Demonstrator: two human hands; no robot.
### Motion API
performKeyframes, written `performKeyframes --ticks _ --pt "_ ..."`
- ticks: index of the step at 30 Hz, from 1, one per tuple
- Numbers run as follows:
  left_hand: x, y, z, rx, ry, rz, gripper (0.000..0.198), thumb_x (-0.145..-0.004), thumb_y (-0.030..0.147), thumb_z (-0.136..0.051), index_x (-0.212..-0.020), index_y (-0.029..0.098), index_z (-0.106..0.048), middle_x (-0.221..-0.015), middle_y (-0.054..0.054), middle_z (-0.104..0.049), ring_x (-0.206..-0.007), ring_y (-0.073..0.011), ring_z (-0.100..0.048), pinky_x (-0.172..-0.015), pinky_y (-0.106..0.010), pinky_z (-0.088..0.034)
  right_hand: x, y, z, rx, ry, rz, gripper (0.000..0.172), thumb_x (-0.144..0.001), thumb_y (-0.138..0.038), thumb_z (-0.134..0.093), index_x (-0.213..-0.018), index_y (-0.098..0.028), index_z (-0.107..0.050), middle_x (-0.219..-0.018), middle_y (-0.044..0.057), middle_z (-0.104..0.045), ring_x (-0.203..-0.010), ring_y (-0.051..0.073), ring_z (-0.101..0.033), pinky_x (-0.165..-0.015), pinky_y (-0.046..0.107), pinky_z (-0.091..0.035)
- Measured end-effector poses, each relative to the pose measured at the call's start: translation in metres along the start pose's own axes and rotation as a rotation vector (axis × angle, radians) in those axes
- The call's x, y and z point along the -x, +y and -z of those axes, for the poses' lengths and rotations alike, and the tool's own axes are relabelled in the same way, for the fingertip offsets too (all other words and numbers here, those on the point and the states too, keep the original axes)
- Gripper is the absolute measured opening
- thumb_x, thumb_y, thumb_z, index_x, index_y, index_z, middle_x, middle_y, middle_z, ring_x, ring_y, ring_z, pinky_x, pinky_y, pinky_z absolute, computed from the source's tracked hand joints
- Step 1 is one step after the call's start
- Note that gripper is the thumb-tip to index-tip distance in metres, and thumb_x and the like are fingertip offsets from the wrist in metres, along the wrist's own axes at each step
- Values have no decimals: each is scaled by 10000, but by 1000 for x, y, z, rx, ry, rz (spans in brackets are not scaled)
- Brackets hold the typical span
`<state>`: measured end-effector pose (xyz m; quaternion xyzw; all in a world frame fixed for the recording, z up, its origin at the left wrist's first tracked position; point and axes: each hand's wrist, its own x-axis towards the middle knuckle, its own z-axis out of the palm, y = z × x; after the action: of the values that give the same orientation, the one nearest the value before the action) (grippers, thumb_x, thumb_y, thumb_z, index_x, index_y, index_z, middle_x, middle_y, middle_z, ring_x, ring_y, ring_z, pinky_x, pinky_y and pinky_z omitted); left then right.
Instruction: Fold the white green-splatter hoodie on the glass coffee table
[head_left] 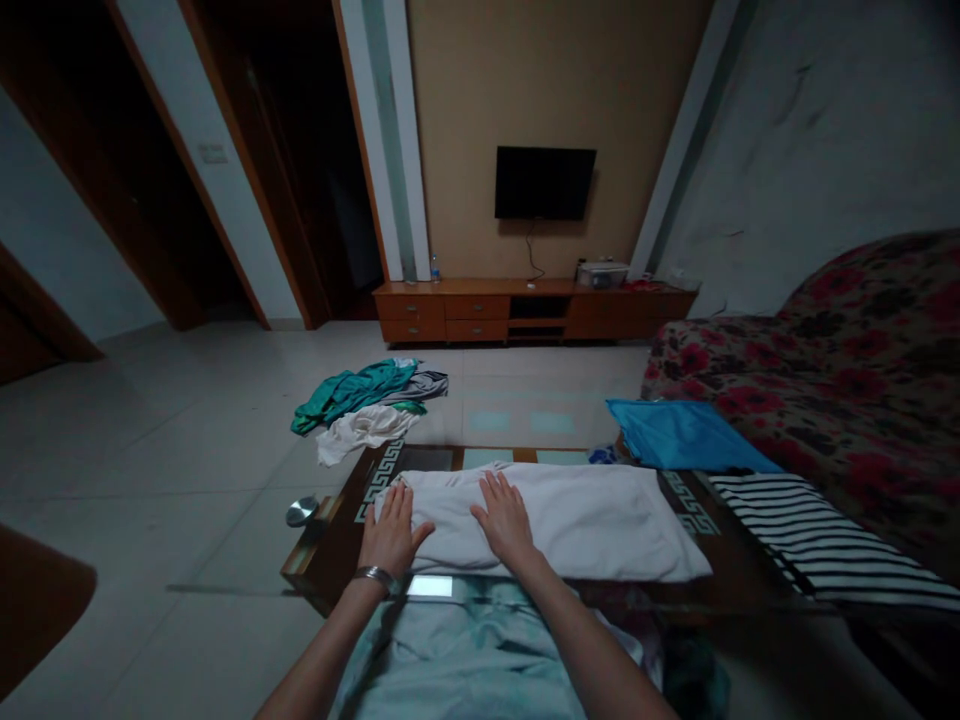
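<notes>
A white garment (592,515), folded into a long strip, lies across the dark glass-topped coffee table (330,560). My left hand (391,532) rests flat on its left end, fingers spread, with a metal bracelet at the wrist. Nearer the strip's middle, my right hand (506,518) presses palm down, fingers stretched out. Neither hand grips the cloth. Light green fabric (465,650) shows below the table's near edge, between my forearms.
Crumpled green clothes (356,392) and a white cloth (364,430) lie beyond the table's left end. A folded blue garment (686,435) and a black-and-white striped one (825,535) are at the right, beside a floral sofa (847,370). A TV cabinet (480,315) stands ahead.
</notes>
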<state>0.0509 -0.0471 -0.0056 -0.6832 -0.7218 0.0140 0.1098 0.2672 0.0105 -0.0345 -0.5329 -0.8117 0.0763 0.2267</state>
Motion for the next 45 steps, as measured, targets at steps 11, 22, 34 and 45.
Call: performKeyframes --ticks 11,22,34,45 --pt "-19 35 18 38 128 27 638 -907 448 -310 -1429 82 -326 -1537 -146 -186 -1422 -293 -149 -1075 -600 -195 54 162 103 107 320 -525 434 -934 -234 -309 -1294 -97 -510 -1306 176 -510 -1240 247 -438 -1031 399 -357" --pt "-52 177 24 187 46 -140 556 -916 359 -326 -1406 102 -380 -1529 -133 -225 -1413 -279 -190 -1092 -581 -197 80 228 148 117 -55 -1033 590 -829 -531 -503 -1182 -62 -567 -1258 274 -513 -1205 359 -483 -919 492 -412" --pt "-50 182 7 261 54 -127 546 -914 366 -323 -1402 134 -401 -1537 -146 -187 -1424 -289 -144 -1107 -580 -123 68 234 181 -219 -138 -885 414 -655 -248 -727 -1021 -61 -676 -1047 168 -690 -1026 265 -633 -834 293 -484" --pt "-46 176 -1 334 66 -166 553 -907 320 -308 -1421 129 -372 -1538 -123 -209 -1433 -270 -108 -1126 -561 -69 50 189 240 -745 -120 -750 329 -744 -217 -603 -1057 -121 -647 -1061 130 -696 -875 209 -676 -741 300 -539"
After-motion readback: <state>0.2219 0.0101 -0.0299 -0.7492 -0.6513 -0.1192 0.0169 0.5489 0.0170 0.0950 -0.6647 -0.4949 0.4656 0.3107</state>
